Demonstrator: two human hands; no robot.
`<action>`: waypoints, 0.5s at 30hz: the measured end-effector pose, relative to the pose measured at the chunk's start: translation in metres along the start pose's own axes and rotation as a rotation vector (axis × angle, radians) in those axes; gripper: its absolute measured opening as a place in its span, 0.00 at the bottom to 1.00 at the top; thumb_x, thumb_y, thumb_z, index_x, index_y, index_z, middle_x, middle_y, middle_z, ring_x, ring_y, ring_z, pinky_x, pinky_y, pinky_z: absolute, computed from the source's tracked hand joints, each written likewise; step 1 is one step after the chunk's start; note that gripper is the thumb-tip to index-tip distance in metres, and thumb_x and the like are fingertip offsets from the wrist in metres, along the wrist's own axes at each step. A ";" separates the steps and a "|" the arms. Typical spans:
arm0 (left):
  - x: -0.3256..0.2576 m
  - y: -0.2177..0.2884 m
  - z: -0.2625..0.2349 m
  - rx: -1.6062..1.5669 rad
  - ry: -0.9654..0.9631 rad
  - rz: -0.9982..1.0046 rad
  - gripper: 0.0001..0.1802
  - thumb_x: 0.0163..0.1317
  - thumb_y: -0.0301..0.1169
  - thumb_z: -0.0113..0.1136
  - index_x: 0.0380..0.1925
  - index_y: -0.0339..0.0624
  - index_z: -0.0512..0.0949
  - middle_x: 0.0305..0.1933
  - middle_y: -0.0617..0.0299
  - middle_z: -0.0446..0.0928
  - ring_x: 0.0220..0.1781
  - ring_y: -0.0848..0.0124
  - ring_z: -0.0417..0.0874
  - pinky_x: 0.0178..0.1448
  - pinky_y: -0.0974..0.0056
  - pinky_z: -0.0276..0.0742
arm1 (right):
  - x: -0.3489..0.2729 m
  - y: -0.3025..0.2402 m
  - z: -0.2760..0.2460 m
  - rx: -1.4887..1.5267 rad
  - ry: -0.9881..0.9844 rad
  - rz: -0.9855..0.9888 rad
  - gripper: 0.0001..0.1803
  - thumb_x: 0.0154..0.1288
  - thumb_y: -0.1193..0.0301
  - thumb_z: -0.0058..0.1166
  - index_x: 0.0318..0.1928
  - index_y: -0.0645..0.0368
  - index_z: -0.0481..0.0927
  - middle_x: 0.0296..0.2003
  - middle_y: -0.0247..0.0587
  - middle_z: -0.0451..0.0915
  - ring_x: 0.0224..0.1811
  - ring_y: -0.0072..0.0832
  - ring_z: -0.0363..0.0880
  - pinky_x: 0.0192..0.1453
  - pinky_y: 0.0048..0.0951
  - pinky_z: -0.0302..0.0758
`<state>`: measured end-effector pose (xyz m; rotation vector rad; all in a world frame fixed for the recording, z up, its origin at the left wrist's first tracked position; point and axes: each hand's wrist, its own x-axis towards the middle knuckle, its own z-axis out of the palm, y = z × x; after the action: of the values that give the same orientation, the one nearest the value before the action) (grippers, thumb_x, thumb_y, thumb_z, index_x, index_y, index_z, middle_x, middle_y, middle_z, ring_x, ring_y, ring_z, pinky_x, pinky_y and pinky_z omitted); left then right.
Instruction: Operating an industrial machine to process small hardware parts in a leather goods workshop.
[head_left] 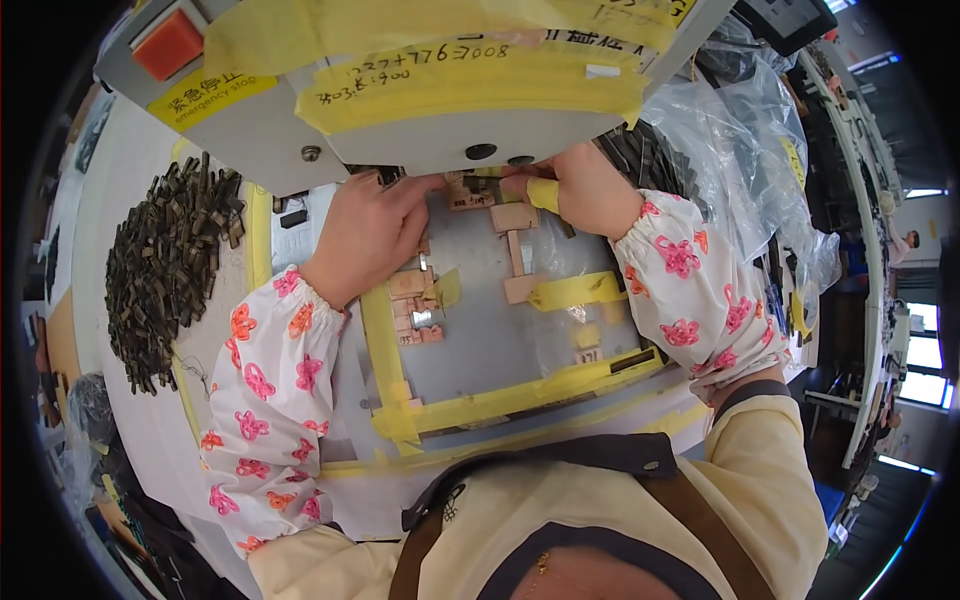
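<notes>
My left hand (372,232) reaches under the front edge of a grey machine housing (450,140), its fingers bent and closed. My right hand (588,190) is opposite, fingers drawn together, with yellow tape (543,194) wrapped round a digit. Between the two hands lies a small wooden block (466,194) with handwriting. Some dark material shows beside that block near the right fingertips; the housing and fingers hide whether either hand grips it. Below them is a grey metal plate (470,330) with pinkish blocks (408,285) and yellow tape along its borders.
Many small dark pieces (170,280) are heaped on the table at left. Another dark pile (640,160) lies behind my right hand, beside clear plastic film (735,150). A red button (168,46) sits on the housing at upper left. Loose dark pieces (292,218) lie near my left hand.
</notes>
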<state>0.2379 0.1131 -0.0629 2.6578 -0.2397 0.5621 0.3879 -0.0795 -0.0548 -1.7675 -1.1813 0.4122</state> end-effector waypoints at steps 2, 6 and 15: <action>-0.001 -0.001 0.001 -0.008 0.005 0.009 0.13 0.55 0.21 0.52 0.40 0.42 0.79 0.23 0.54 0.77 0.21 0.57 0.75 0.30 0.60 0.69 | 0.001 -0.002 0.001 -0.075 -0.017 -0.011 0.08 0.50 0.78 0.57 0.34 0.65 0.79 0.25 0.50 0.79 0.28 0.39 0.79 0.34 0.33 0.74; 0.000 0.001 0.002 -0.037 0.057 0.004 0.10 0.57 0.23 0.54 0.39 0.42 0.79 0.23 0.53 0.77 0.21 0.57 0.75 0.28 0.61 0.69 | 0.000 -0.005 -0.003 -0.242 -0.083 -0.015 0.10 0.48 0.78 0.58 0.34 0.65 0.79 0.26 0.50 0.79 0.30 0.44 0.78 0.36 0.36 0.74; 0.002 0.005 -0.002 0.005 0.054 0.004 0.10 0.57 0.21 0.53 0.38 0.42 0.79 0.25 0.53 0.78 0.23 0.56 0.77 0.30 0.59 0.71 | -0.008 -0.010 -0.014 -0.460 -0.118 -0.184 0.13 0.47 0.81 0.54 0.37 0.64 0.81 0.32 0.48 0.78 0.38 0.47 0.76 0.43 0.40 0.73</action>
<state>0.2376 0.1091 -0.0586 2.6437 -0.2283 0.6358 0.3878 -0.0925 -0.0409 -2.0164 -1.6046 0.1416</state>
